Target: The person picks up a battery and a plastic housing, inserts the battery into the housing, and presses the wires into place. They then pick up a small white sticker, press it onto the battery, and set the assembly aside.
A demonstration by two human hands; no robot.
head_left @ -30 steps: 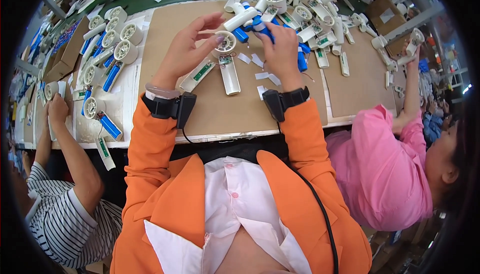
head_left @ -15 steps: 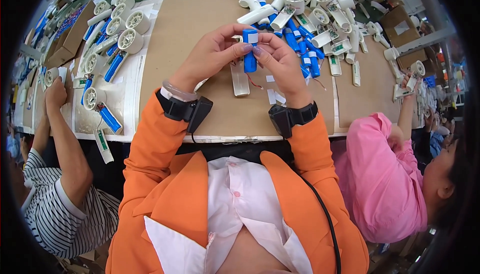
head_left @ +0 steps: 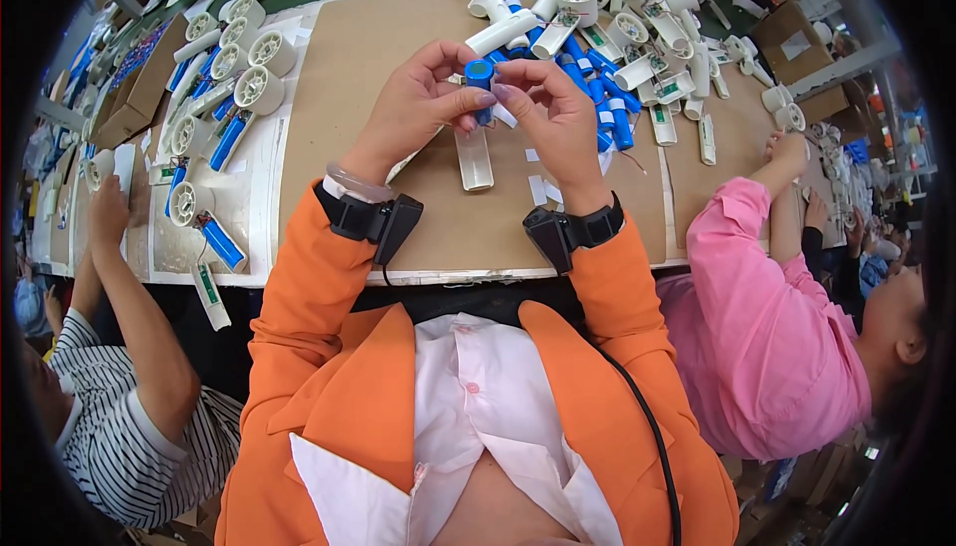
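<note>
Two hands holding one blue cylinder, two black wristbands

Blue cylinder tipped; round end now in view.

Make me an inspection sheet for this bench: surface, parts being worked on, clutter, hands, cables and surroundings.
Surface: brown board over the table, paper slips lying on it.
Parts: blue cylinder held up off the board, one end facing the camera; white trough lying below the hands.
Clutter: white parts and more cylinders heaped at upper right.
Hands: left hand grips the cylinder; right hand has fingertips at its side, grip unclear.
Cables: black cable down the jacket's right side.
Surroundings: striped-shirt co-worker at left, pink-shirt co-worker at right.
</note>
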